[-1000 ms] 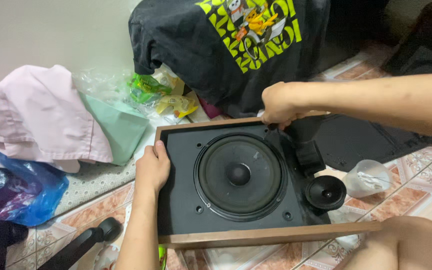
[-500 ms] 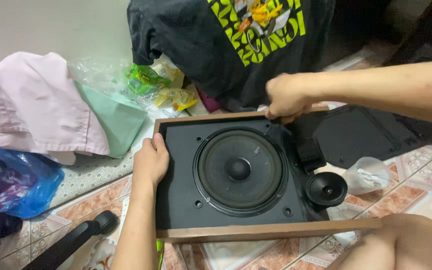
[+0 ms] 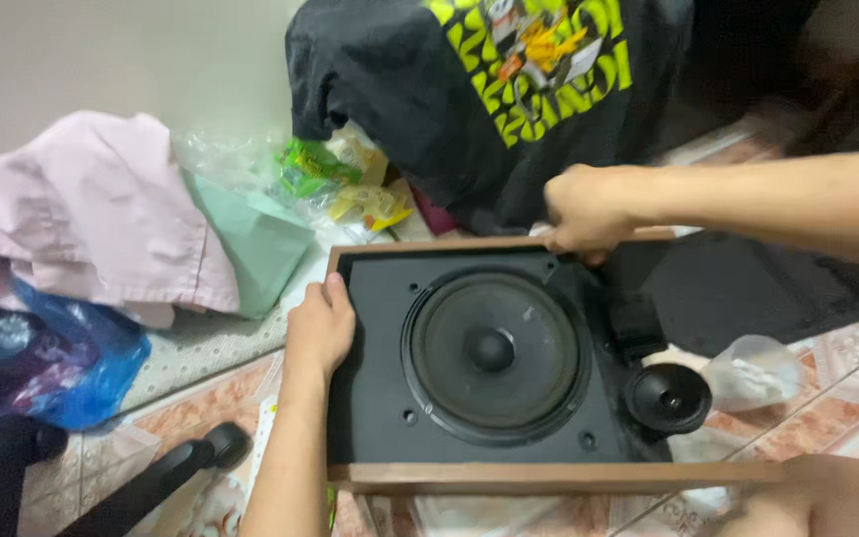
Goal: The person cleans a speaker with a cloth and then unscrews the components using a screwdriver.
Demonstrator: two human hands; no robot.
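Observation:
A wood-framed speaker cabinet [image 3: 549,475] lies face up on the tiled floor. Its black front panel carries a large round woofer [image 3: 494,353] and a small black tweeter [image 3: 666,398] hanging loose at the right. My left hand [image 3: 318,328] presses on the cabinet's left edge, thumb on the black panel. My right hand [image 3: 584,209] is closed on the far wooden edge near the top right corner of the panel; I cannot tell whether it holds a tool.
A black printed T-shirt [image 3: 469,89] hangs behind the speaker. Pink clothing [image 3: 82,219], a green cloth [image 3: 256,244], a blue plastic bag [image 3: 72,368] and snack wrappers [image 3: 340,179] lie at the left. A clear plastic cup [image 3: 753,373] sits at the right. Black chair legs [image 3: 151,477] lie bottom left.
My right hand has slid slightly right along the far wooden edge. The view has shifted a little; my left hand stays on the left edge.

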